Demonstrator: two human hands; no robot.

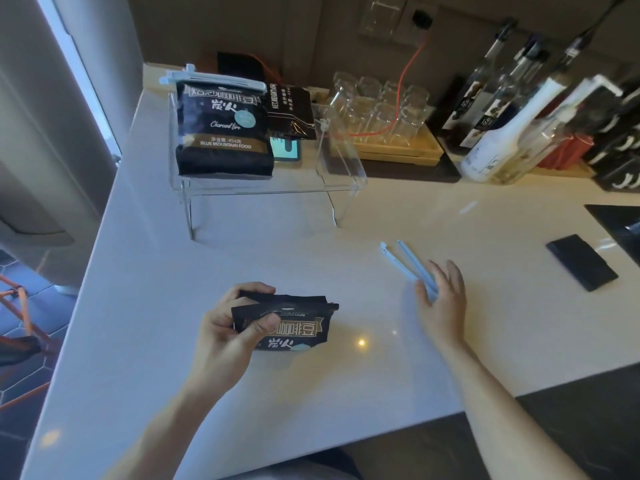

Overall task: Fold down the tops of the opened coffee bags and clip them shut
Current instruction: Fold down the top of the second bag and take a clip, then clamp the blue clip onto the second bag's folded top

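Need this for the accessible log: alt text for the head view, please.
A person's left hand pinches the folded top of a black coffee bag on a white counter, while the right hand reaches onto an open pale blue clip. Behind, another coffee bag, already clipped shut, stands on a clear acrylic shelf.

White counter (pixel 277 258) bears acrylic riser (pixel 263 188); coffee bag (pixel 294 327); clip (pixel 408 261); phone (pixel 581 261).

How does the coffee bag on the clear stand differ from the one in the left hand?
The bag on the stand stands upright; the held bag sits low on the counter. The stand bag carries a pale clip across its top; the held bag's folded top has none, only the left hand pinching it. Both are black with matching print.
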